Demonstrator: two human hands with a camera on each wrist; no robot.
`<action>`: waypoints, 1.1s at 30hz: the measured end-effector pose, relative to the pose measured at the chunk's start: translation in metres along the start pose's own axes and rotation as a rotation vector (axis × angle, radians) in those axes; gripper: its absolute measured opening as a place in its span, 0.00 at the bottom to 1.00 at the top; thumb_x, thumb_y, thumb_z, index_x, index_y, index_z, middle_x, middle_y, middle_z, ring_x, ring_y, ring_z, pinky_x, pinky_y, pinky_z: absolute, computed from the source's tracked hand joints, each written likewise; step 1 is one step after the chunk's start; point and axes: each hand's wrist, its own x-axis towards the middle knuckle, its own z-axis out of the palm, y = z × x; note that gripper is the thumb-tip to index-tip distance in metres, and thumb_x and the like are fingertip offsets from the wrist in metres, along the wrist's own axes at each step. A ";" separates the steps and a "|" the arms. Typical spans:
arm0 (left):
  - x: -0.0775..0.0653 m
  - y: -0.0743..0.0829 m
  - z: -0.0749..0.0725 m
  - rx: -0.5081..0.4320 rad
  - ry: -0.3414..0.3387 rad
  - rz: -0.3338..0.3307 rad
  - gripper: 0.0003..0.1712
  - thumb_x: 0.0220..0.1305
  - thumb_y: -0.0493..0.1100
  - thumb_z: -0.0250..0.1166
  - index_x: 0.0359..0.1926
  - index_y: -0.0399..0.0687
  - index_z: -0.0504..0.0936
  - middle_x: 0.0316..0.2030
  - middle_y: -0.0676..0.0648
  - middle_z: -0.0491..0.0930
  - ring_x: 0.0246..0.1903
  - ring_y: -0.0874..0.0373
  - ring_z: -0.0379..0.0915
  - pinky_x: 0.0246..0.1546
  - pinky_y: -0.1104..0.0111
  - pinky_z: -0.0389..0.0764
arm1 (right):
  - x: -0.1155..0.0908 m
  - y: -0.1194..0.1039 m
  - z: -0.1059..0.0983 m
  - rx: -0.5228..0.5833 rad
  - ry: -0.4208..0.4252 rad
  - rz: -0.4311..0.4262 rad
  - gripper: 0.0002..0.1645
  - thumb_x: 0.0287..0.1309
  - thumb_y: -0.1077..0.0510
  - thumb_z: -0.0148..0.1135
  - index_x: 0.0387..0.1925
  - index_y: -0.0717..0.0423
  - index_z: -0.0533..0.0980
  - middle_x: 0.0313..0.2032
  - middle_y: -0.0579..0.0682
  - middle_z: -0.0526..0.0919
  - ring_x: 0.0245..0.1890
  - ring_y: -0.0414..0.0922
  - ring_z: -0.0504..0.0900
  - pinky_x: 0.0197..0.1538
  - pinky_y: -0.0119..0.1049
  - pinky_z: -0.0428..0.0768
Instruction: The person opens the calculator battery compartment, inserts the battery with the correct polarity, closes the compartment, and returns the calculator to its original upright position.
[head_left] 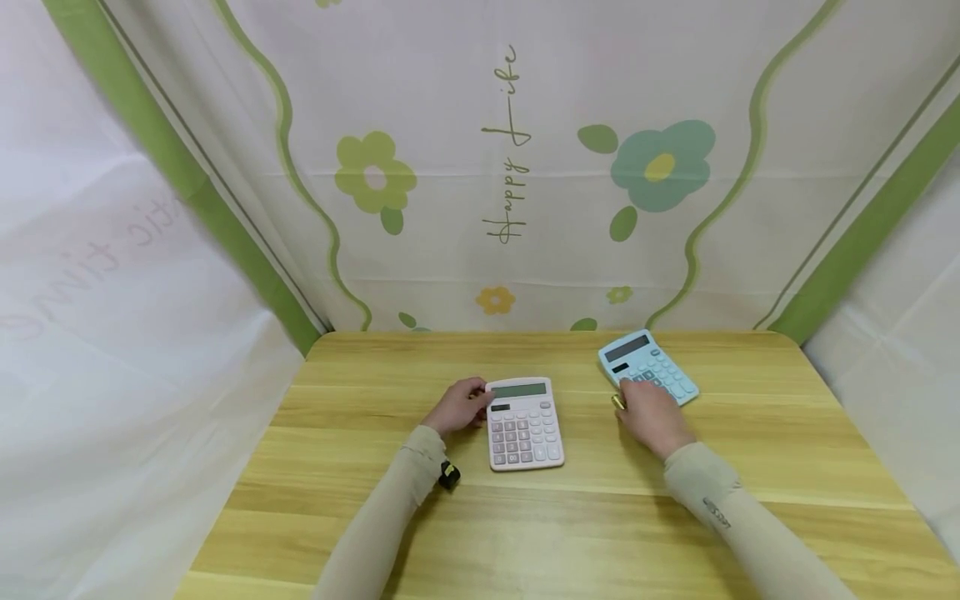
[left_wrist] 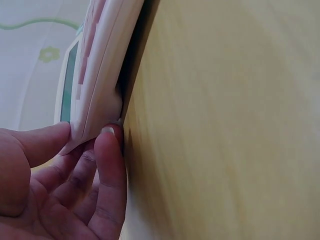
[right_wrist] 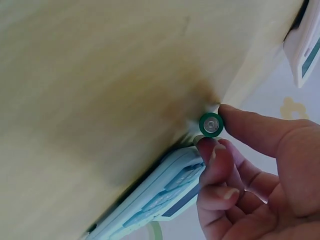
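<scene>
A pale pink calculator (head_left: 525,425) lies face up near the table's middle. My left hand (head_left: 459,406) is at its upper left edge; in the left wrist view the thumb (left_wrist: 47,142) rests by the display side while the other fingers reach to its underside. My right hand (head_left: 654,417) pinches a small green battery (right_wrist: 211,124) between thumb and fingers, its round metal end facing the right wrist camera. Just beyond that hand lies a light blue calculator (head_left: 671,375), turned at an angle, its lower left part hidden by the hand.
The wooden table (head_left: 525,533) ends at the back against a white curtain (head_left: 442,267) with printed flowers. More white cloth hangs at the left and right sides. A small black thing (head_left: 448,475) sits at the left wrist.
</scene>
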 end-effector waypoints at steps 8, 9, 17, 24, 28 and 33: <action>-0.002 -0.001 0.000 -0.004 0.005 0.003 0.10 0.79 0.42 0.58 0.41 0.39 0.77 0.33 0.44 0.77 0.30 0.55 0.77 0.29 0.68 0.84 | -0.004 0.001 -0.003 -0.007 0.017 0.024 0.13 0.55 0.63 0.74 0.26 0.60 0.75 0.22 0.52 0.80 0.24 0.50 0.79 0.29 0.49 0.80; -0.002 -0.002 0.000 -0.003 0.006 0.004 0.10 0.79 0.42 0.58 0.41 0.39 0.77 0.33 0.44 0.77 0.30 0.55 0.77 0.29 0.68 0.84 | -0.004 0.002 -0.003 -0.006 0.015 0.029 0.12 0.55 0.63 0.74 0.26 0.60 0.76 0.22 0.52 0.80 0.24 0.50 0.79 0.29 0.49 0.79; -0.004 -0.001 0.000 0.001 -0.001 0.032 0.11 0.79 0.42 0.57 0.40 0.38 0.77 0.33 0.43 0.78 0.30 0.55 0.77 0.29 0.68 0.84 | -0.004 0.007 0.000 0.006 0.022 0.044 0.14 0.56 0.61 0.76 0.26 0.59 0.75 0.22 0.50 0.79 0.24 0.48 0.77 0.29 0.47 0.78; -0.003 -0.001 0.001 0.005 0.002 0.030 0.10 0.79 0.42 0.58 0.41 0.38 0.78 0.35 0.44 0.78 0.30 0.56 0.77 0.30 0.68 0.85 | -0.004 0.003 -0.001 0.025 0.007 0.051 0.14 0.53 0.60 0.78 0.30 0.59 0.77 0.24 0.49 0.80 0.25 0.47 0.76 0.30 0.45 0.76; -0.002 -0.001 0.001 0.005 0.002 0.028 0.10 0.79 0.41 0.58 0.43 0.37 0.79 0.37 0.42 0.79 0.31 0.55 0.78 0.31 0.67 0.86 | -0.005 -0.003 -0.001 0.080 -0.025 0.040 0.11 0.58 0.59 0.74 0.38 0.60 0.81 0.24 0.47 0.80 0.25 0.45 0.75 0.32 0.42 0.76; -0.003 0.000 0.001 0.015 0.006 0.027 0.09 0.78 0.40 0.59 0.42 0.37 0.79 0.38 0.42 0.80 0.31 0.56 0.80 0.32 0.67 0.86 | -0.007 -0.014 0.000 0.231 -0.168 -0.028 0.17 0.60 0.58 0.74 0.49 0.60 0.82 0.26 0.43 0.80 0.26 0.40 0.75 0.32 0.35 0.76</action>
